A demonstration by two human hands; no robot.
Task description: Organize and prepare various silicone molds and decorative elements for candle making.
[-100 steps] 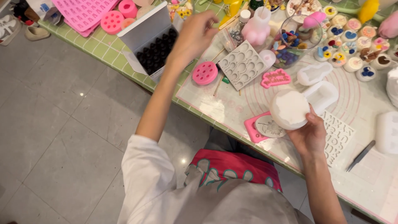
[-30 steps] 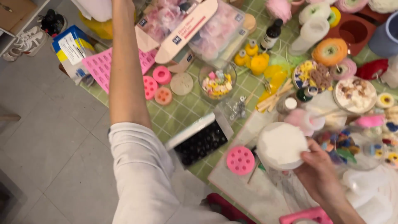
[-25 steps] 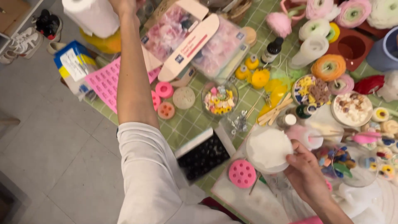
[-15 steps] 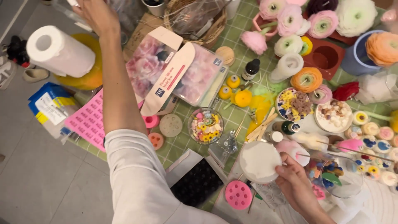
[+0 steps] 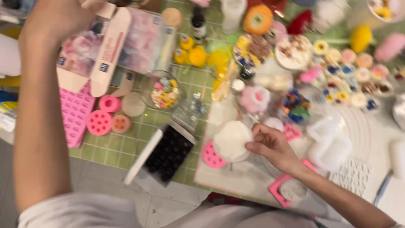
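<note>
My right hand (image 5: 273,147) grips the right rim of a round white mould (image 5: 232,140) that rests on the table near the front edge. Just left of that mould lies a round pink mould (image 5: 211,157) with small holes. My left hand (image 5: 57,17) is raised at the top left, above an open box with pink flowers (image 5: 112,46); its fingers are blurred and partly cut off by the frame, so I cannot tell whether it holds anything. My left forearm crosses the left side of the view.
A white box with a dark tray (image 5: 166,155) overhangs the table's front edge. Pink moulds (image 5: 99,122) lie on the green gridded mat (image 5: 122,150) at left. A glass bowl of coloured bits (image 5: 164,93), yellow bottles (image 5: 192,52) and many small decorated pieces (image 5: 350,71) crowd the back and right.
The view has swung right and down, back toward the table's front. My left hand has come back from the far reach. My right hand has stayed on the white mould.
</note>
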